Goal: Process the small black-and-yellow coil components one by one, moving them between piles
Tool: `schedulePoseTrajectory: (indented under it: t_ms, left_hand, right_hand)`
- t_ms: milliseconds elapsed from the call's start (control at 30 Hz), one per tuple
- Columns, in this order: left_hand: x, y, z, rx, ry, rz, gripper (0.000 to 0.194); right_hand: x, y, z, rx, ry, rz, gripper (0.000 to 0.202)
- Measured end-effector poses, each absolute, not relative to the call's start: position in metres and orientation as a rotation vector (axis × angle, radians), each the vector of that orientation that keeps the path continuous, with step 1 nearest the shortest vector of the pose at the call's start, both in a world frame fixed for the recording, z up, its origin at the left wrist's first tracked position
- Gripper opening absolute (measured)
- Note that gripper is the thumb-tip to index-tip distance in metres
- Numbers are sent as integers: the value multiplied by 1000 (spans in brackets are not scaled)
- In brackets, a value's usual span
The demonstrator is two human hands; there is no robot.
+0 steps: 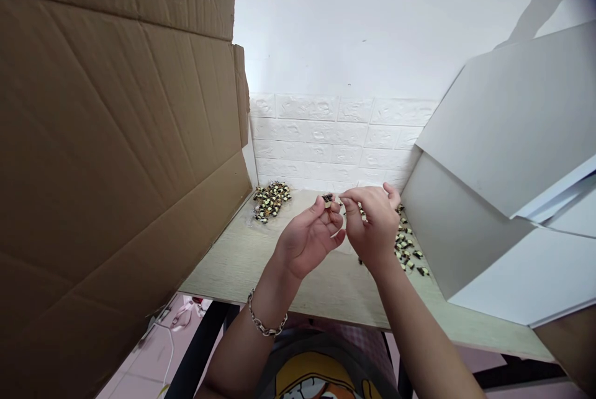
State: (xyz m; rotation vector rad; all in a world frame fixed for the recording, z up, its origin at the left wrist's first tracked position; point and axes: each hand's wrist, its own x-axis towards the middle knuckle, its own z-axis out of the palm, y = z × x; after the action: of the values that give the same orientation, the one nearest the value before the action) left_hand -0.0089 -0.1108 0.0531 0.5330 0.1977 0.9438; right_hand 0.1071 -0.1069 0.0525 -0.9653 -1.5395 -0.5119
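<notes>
My left hand (313, 231) is palm up above the table, its thumb and fingers closed on a small black-and-yellow component (327, 198), which looks like a tiny coil or transformer. Thin copper-coloured wire shows just below the part, against the fingers. Close by on the right, my right hand (372, 222) is in a pinch, thumb against forefinger, its tips near the component. Whatever lies between those fingertips is too small to make out. Behind and beside the right hand, more such components (406, 244) are scattered, partly hidden by it.
A heap of similar components (271, 200) lies at the table's back left. Tall brown cardboard (116, 138) walls the left side, and white panels (507, 132) stand on the right. A white brick-patterned wall (326, 138) closes the back. The pale wooden tabletop (233, 262) ends near my body.
</notes>
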Motion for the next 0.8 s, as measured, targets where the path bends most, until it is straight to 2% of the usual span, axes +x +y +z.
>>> schedulePoseTrajectory:
  t_ms: [800]
  left_hand:
    - [-15,-117,49,497,104,821,19]
  right_hand:
    - [109,-102,58,-954,-1647,-254,10]
